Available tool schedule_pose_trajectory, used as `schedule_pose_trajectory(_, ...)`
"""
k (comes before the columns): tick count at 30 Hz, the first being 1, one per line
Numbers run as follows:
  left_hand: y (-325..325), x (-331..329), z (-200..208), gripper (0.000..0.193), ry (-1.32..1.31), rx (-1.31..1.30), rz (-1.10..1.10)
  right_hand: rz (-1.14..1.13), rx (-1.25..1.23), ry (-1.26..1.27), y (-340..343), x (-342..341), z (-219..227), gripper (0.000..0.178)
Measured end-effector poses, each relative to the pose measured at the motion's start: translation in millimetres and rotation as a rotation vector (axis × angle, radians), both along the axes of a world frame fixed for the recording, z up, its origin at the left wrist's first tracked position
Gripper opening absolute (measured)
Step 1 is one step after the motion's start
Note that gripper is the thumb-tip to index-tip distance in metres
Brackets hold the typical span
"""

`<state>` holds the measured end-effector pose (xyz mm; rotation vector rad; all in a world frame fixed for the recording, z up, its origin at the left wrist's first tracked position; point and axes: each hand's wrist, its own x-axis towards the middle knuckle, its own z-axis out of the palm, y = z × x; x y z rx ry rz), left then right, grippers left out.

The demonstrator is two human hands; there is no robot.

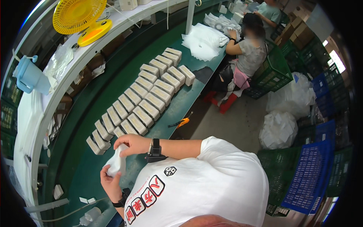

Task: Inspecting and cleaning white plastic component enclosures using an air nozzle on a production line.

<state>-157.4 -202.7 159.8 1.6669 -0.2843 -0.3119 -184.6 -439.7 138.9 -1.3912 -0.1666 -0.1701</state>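
Between my two hands is a small white bundle (118, 162), which looks like thin white foam sheet or a pouch; whatever may be inside it is hidden. My right hand (131, 145) pinches its upper end with thumb and fingers. From below, my left hand (110, 181) grips the opposite end. Just beyond my hands, several pale beige rectangular boxes (155, 101) with rounded corners stand in slanting rows on the green work table (81, 179). The nearest of these boxes (120, 131) is close to my right hand.
An orange-handled tool (183, 122) lies at the table edge. White sheets (204, 41) are piled farther along, beside a seated co-worker (249, 53). A yellow fan (81, 19) and a blue jug (32, 75) stand on the left shelf. Crates (308, 178) and plastic bags (279, 129) line the right.
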Motion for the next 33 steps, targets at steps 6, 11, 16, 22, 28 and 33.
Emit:
schedule_pose_trajectory(6,6.2,2.4,6.7,0.016,-0.215,0.487,-0.054,-0.074,-0.318,-0.098,-2.8,-4.2,-4.4,0.021)
schedule_pose_trajectory(11,14.3,8.4,3.3,0.007,-0.408,0.434,-0.006,-0.004,-0.428,-0.016,-10.0,-5.4,-6.5,0.017)
schedule_pose_trajectory(16,13.5,10.3,6.1,0.013,-0.390,0.216,-0.007,-0.078,-0.474,-0.083,-10.5,-5.4,-13.8,0.017)
schedule_pose_trajectory(22,0.0,-0.7,16.5,0.015,-0.050,0.021,0.010,0.117,-0.552,-0.033,-7.5,2.3,-29.8,0.024)
schedule_pose_trajectory(28,-16.1,-2.5,40.7,0.010,-0.239,0.448,-0.349,0.217,-0.347,-0.360,3.8,-1.7,-8.3,0.036)
schedule_pose_trajectory(33,-31.3,-4.0,64.3,0.009,-0.475,0.477,-0.454,0.548,-0.415,0.030,4.0,-0.5,-12.0,0.036)
